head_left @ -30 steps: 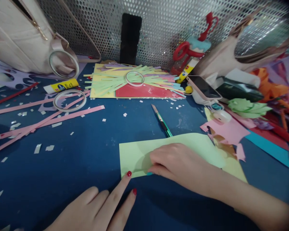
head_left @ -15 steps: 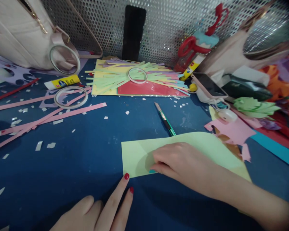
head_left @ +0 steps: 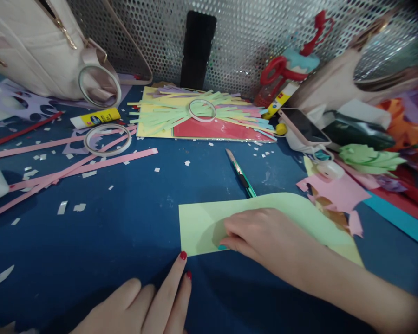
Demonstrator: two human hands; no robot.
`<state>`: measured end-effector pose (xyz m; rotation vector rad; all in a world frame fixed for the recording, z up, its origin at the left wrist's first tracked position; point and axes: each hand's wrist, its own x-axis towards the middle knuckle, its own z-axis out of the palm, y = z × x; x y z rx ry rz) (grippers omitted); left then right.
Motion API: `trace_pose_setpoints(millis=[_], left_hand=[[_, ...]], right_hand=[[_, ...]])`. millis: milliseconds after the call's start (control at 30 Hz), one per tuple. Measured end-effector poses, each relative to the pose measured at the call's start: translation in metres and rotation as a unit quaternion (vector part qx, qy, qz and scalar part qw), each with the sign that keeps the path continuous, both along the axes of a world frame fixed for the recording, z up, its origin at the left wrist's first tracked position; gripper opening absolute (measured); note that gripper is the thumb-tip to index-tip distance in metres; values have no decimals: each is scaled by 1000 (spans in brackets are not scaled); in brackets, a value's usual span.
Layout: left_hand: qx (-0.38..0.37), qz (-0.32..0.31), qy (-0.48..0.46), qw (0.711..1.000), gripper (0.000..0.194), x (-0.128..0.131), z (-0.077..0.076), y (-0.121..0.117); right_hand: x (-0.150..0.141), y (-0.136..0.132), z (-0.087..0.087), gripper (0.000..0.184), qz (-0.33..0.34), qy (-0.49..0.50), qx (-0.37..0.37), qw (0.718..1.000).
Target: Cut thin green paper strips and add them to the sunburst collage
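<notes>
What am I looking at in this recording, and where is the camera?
The camera sits on a person's head, looking forward and down at their two bare hands; there is no machine. The right hand presses flat on a green sheet lying on a blue table. The left hand rests on the table, a fingertip at the sheet's near edge. Neither hand grips anything. Around them lie a knife, pink strips, tape rings, a glue stick and a phone.

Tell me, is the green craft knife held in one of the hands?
No, the green craft knife lies alone on the blue table, beyond the green paper that the right hand presses.
</notes>
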<state>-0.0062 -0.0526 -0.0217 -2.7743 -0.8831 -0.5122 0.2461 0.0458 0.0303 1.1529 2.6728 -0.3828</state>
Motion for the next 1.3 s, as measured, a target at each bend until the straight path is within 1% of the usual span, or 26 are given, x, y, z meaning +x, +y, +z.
trace_pose_setpoints(millis=[100,200,300,400,533,633,833,1000,1167,1300], left_hand=[[-18,-4,-24,1000,28,7,3,3],[-14,-1,-39,999,31,9,3,3],[-19,-3,-28,999,38,7,-3,1],[-18,5,-13,1000,39,5,-7,-2],[-9,22,5,1000,42,2,-8,-5],[-13,32,1,999,43,1,-8,-7],[-35,17,12,999,46,0,-5,-5],[-22,12,-13,1000,39,4,-1,2],[-12,-1,25,1000,35,7,7,5],[-9,9,25,1000,33,6,12,5]], right_hand=[[0,0,-1,27,2,0,1,1000],[1,0,-2,27,6,5,7,1000],[2,0,-2,27,8,17,12,1000],[3,-1,-1,27,1,22,9,1000],[3,-1,-1,27,-6,22,-5,1000],[2,0,-1,28,-12,22,-18,1000],[2,2,0,28,-29,10,-40,999],[0,1,2,27,-49,10,-51,997],[-12,-1,6,33,-79,21,-39,996],[-26,-3,4,36,-66,37,-28,997]])
